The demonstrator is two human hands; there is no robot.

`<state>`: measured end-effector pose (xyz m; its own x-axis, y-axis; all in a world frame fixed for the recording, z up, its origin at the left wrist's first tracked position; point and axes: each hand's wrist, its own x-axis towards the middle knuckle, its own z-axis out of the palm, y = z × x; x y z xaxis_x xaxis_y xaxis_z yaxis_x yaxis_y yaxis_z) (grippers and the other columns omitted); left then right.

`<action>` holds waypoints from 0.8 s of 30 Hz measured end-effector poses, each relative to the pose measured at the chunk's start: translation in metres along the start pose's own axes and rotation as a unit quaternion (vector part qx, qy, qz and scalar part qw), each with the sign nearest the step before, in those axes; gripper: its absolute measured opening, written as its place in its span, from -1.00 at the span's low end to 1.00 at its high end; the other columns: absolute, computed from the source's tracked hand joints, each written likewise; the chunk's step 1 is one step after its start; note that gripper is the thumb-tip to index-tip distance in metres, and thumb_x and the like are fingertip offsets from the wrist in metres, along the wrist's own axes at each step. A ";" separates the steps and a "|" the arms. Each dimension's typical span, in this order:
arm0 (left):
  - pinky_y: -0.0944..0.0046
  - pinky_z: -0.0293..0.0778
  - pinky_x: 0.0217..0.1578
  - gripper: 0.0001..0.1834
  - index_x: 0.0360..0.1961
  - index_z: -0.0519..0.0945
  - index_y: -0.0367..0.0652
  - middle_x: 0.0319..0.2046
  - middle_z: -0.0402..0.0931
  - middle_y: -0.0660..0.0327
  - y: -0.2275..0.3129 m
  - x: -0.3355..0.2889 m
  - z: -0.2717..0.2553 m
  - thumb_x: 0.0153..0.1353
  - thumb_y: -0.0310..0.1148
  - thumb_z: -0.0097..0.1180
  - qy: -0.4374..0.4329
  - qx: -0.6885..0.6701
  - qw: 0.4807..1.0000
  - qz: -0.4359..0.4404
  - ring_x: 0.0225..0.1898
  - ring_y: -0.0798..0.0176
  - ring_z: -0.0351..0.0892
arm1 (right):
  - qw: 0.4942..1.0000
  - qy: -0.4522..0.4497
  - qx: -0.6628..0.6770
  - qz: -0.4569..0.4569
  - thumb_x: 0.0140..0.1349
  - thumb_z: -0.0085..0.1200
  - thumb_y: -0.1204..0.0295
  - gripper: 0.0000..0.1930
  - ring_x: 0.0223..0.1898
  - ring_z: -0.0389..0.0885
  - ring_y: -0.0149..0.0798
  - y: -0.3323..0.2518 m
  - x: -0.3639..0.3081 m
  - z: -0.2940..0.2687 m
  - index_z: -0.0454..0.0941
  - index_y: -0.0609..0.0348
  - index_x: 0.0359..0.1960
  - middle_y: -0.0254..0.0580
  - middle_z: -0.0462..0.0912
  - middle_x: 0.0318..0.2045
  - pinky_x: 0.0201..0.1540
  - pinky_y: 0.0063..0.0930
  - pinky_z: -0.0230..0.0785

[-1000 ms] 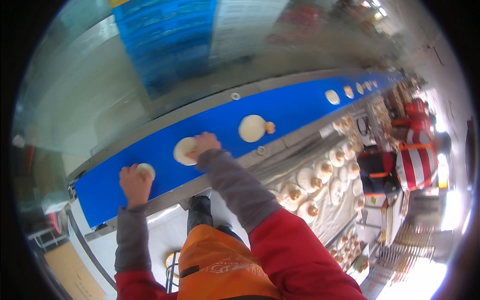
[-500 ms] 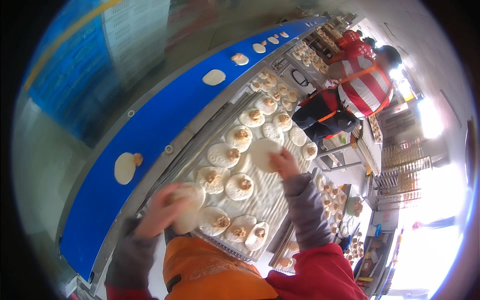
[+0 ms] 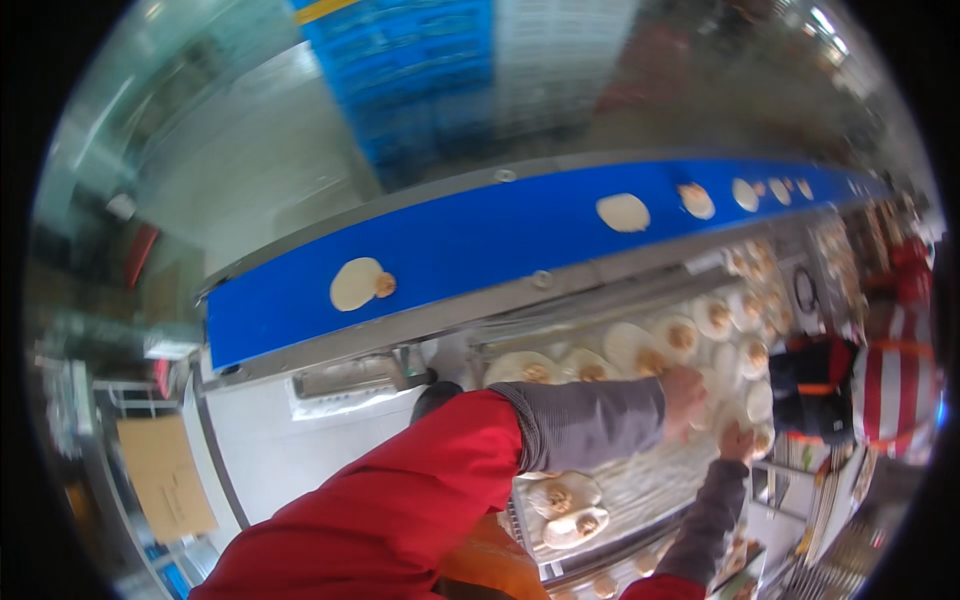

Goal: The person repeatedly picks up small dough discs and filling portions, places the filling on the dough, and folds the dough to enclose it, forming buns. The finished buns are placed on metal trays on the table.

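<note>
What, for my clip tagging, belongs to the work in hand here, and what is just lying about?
In hand: left hand, right hand, filled dough rounds on the tray, blue belt carrying dough discs.
Lying about: cardboard sheet, blue crates, co-worker alongside.

Looks like a food factory line. Long blue conveyor belt [image 3: 480,245] carrying dough rounds [image 3: 622,211], filled ones crowding a tray [image 3: 640,490]

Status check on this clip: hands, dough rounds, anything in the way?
Left hand and right hand over the tray, grip unclear. Filled dough rounds on it. Nothing visibly blocking.
</note>
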<state>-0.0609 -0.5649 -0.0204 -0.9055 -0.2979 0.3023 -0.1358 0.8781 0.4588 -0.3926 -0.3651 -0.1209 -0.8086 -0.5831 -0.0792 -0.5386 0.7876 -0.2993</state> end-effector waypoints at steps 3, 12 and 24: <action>0.00 0.44 -0.03 -0.44 -0.21 0.67 -0.17 -0.15 0.54 0.15 -0.002 -0.048 -0.071 -0.17 -0.01 0.51 0.080 -0.101 0.992 0.002 0.01 0.04 0.49 | 0.957 0.152 -0.197 -0.149 0.20 0.26 0.06 -0.38 0.09 0.48 0.26 -0.055 -0.022 -0.027 0.49 0.37 0.07 0.21 0.56 0.00 0.13 0.02 0.35; -0.13 0.27 0.22 -0.52 0.12 0.55 -0.14 0.20 0.38 -0.03 -0.163 -0.461 -0.165 0.13 -0.39 0.25 0.125 0.287 0.842 -0.440 0.23 -0.17 0.34 | 0.861 -0.273 0.190 -0.386 0.30 0.21 0.37 -0.48 0.17 0.56 -0.14 -0.448 -0.027 0.043 0.40 0.07 0.29 -0.02 0.57 0.14 0.18 -0.27 0.42; 0.02 0.17 0.34 -0.39 0.38 0.32 -0.22 0.39 0.24 -0.05 -0.216 -0.713 -0.194 0.55 -0.01 -0.36 0.246 0.173 0.791 -0.534 0.38 -0.13 0.23 | 0.841 -0.251 -0.222 -0.424 0.14 0.36 0.11 -0.54 0.05 0.54 -0.05 -0.631 -0.145 0.126 0.64 0.07 0.01 -0.14 0.59 -0.05 0.11 -0.17 0.45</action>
<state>0.6921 -0.6149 -0.1736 0.0529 -0.9730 0.2245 -0.8957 0.0532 0.4415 0.0945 -0.8021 -0.0401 0.0540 -0.8955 -0.4418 -0.9969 -0.0231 -0.0751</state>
